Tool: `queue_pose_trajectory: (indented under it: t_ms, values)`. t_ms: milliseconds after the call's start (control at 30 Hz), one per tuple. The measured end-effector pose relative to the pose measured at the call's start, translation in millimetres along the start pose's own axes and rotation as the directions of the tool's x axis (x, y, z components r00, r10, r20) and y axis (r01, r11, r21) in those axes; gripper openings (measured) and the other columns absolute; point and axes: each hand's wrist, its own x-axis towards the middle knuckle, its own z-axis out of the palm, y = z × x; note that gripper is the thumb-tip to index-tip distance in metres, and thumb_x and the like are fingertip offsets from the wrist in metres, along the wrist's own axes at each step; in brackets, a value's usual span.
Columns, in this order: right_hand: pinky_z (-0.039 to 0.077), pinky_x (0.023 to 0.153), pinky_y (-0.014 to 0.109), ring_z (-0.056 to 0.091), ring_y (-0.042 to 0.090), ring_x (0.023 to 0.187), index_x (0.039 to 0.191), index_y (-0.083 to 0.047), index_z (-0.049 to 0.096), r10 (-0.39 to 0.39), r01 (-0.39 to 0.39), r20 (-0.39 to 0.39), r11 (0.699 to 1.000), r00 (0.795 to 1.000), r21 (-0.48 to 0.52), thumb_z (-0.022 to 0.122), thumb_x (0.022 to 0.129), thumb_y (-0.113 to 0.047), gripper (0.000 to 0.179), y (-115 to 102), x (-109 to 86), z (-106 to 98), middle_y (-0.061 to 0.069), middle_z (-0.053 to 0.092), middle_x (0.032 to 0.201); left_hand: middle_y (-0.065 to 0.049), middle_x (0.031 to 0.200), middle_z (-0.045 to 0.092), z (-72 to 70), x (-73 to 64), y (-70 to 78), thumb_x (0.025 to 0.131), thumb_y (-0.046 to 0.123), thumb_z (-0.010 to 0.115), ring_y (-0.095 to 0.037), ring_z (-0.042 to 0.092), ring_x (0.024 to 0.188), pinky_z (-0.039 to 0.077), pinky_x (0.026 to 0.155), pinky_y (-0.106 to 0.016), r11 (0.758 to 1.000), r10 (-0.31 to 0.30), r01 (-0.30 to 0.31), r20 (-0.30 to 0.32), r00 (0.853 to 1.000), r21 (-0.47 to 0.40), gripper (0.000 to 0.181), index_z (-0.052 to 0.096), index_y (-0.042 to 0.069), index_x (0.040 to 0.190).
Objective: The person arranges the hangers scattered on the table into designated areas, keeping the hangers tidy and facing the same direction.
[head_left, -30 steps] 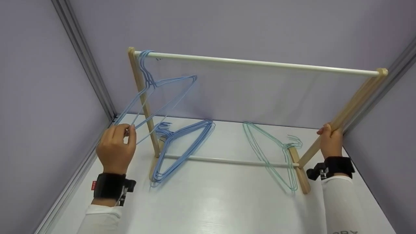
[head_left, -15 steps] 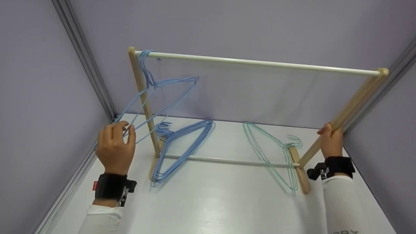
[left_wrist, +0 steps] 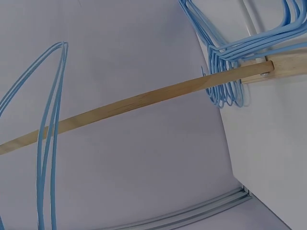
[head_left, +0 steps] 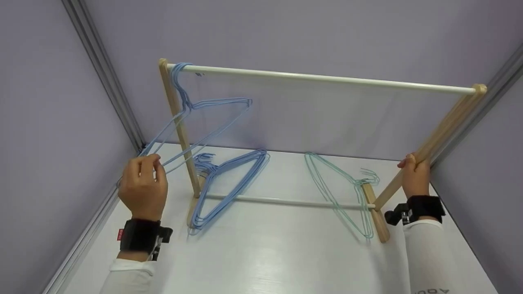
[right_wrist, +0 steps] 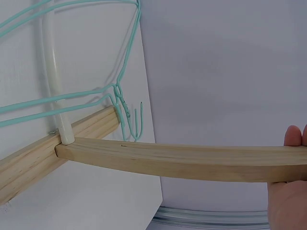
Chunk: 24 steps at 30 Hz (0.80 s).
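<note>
Several blue wire hangers (head_left: pixel 220 130) hang by their hooks at the left end of the clothes rack's white top rail (head_left: pixel 310 76). My left hand (head_left: pixel 143 185) holds them at their near lower corner, thumb and fingers curled about the wires; the exact contact is hidden behind the hand. In the left wrist view the hanging hangers (left_wrist: pixel 46 143) run close together, and no fingers show. At the other side my right hand (head_left: pixel 416 177) grips the rack's right wooden upright (head_left: pixel 447 122); its fingers (right_wrist: pixel 292 136) wrap the wood in the right wrist view.
A stack of darker blue hangers (head_left: pixel 233 192) leans on the rack's lower left, across the bottom rail (head_left: pixel 286 201). Green wire hangers (head_left: pixel 339 196) rest over the lower right foot (head_left: pixel 380 224). White tabletop (head_left: pixel 261 261) lies in front, with grey walls (head_left: pixel 327 36) around.
My left hand has shifted slightly left, and the hanging blue hangers have drawn closer together, their far corner swinging a little right. The right hand keeps its grip on the upright.
</note>
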Motion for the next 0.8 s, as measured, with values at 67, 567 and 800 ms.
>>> queue_pose_trajectory:
  t_ms: [67, 567, 800]
  values:
    - [0.032, 0.094, 0.027, 0.046, 0.007, 0.094, 0.109, -0.012, 0.047, -0.004, 0.004, -0.001, 1.000, 1.000, 0.004, 0.032, 0.111, -0.029, 0.023, 0, -0.1, 0, -0.006, 0.053, 0.088, -0.020, 0.086, 0.061, -0.3, -0.7, -0.3, 0.094, 0.000, 0.065, -0.036, 0.065, 0.069, 0.050, 0.052, -0.047, 1.000, -0.009, 0.009, 0.011, 1.000, 0.003, 0.004, 0.068, -0.002, 0.096]
    - [0.033, 0.091, 0.027, 0.047, 0.009, 0.091, 0.108, -0.009, 0.048, -0.011, 0.011, -0.005, 1.000, 1.000, 0.015, 0.033, 0.111, -0.030, 0.025, 1, -2.1, 1, -0.005, 0.053, 0.087, -0.019, 0.088, 0.060, 4.8, -17.6, 0.1, 0.091, 0.000, 0.067, -0.031, 0.068, 0.062, 0.048, 0.043, -0.044, 0.998, 0.055, -0.054, 0.098, 0.994, -0.018, 0.010, 0.068, -0.002, 0.101]
    - [0.032, 0.095, 0.028, 0.046, 0.006, 0.093, 0.109, -0.015, 0.043, -0.010, 0.010, 0.012, 0.999, 1.000, 0.032, 0.031, 0.111, -0.031, 0.020, 1, -1.3, -2, -0.004, 0.051, 0.090, -0.020, 0.088, 0.061, 10.3, -27.4, -2.5, 0.091, 0.000, 0.067, -0.030, 0.067, 0.062, 0.051, 0.047, -0.044, 0.998, 0.059, -0.057, 0.121, 0.991, -0.020, 0.009, 0.069, -0.003, 0.099]
